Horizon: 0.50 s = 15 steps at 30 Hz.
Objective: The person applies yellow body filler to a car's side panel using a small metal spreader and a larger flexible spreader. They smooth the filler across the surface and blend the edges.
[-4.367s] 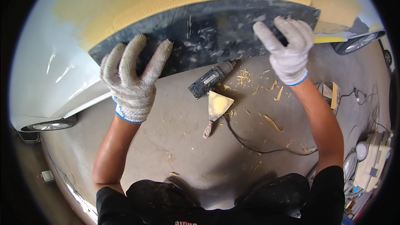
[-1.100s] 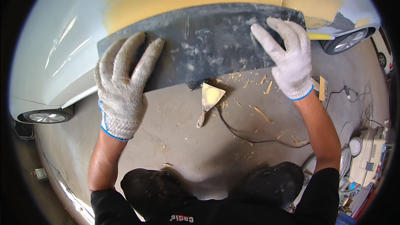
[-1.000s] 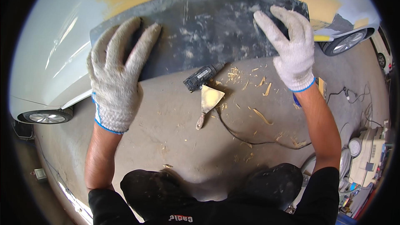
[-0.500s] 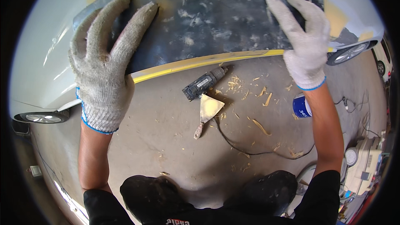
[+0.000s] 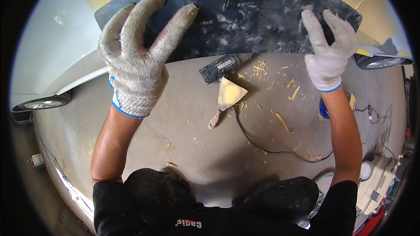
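While a pale car body [image 5: 57, 52] with a tan-yellow coating [image 5: 380, 13] fills the far side, a broad dark flexible sheet [image 5: 253, 22] spans the scene from left to right before it, bowed and smeared with pale marks; whether its far edge touches the coating cannot be told. A person's left hand [image 5: 138, 61], in a knitted white glove, grasps the sheet's left end, digits spread over its face; the right hand [image 5: 330, 50], gloved alike, grasps the right end, thumb and forefinger apart. What any fingers do behind the sheet is hidden. Good handling here would likely mean matching pressure at both ends, an even bow and hands moving together, since one end leading could twist the sheet. On the floor nearer the wearer lie a black power tool [image 5: 223, 66], a triangular-bladed putty knife [image 5: 231, 94] and yellowish shavings [image 5: 283, 123], which seem best kept clear of the sheet's near edge.
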{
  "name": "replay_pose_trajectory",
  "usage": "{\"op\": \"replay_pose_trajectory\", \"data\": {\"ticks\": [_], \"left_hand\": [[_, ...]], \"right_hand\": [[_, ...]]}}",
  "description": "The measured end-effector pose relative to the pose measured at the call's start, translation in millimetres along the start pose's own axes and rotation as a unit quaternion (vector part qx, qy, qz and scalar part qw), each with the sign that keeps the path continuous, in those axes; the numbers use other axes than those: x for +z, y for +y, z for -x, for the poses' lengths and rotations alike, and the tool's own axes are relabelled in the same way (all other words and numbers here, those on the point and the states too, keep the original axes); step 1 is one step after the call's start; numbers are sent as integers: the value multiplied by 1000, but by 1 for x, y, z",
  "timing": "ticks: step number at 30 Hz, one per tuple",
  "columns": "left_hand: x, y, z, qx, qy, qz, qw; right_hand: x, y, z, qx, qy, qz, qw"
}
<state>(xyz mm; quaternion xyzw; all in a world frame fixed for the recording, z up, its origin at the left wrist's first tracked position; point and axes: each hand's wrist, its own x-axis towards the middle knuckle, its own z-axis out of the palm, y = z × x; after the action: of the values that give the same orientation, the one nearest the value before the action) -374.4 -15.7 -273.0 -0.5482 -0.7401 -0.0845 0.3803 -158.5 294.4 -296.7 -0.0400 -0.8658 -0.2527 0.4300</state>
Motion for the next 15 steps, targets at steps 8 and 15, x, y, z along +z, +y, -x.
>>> {"op": "replay_pose_trajectory", "data": {"ticks": [8, 15], "left_hand": [[-53, 24, 19, -31, -142, 98, 985], [-103, 3, -22, 22, -30, -11, 999]], "right_hand": [[-70, -29, 11, 25, -145, -88, 985], [-111, 2, -34, 31, -62, -64, 996]]}}
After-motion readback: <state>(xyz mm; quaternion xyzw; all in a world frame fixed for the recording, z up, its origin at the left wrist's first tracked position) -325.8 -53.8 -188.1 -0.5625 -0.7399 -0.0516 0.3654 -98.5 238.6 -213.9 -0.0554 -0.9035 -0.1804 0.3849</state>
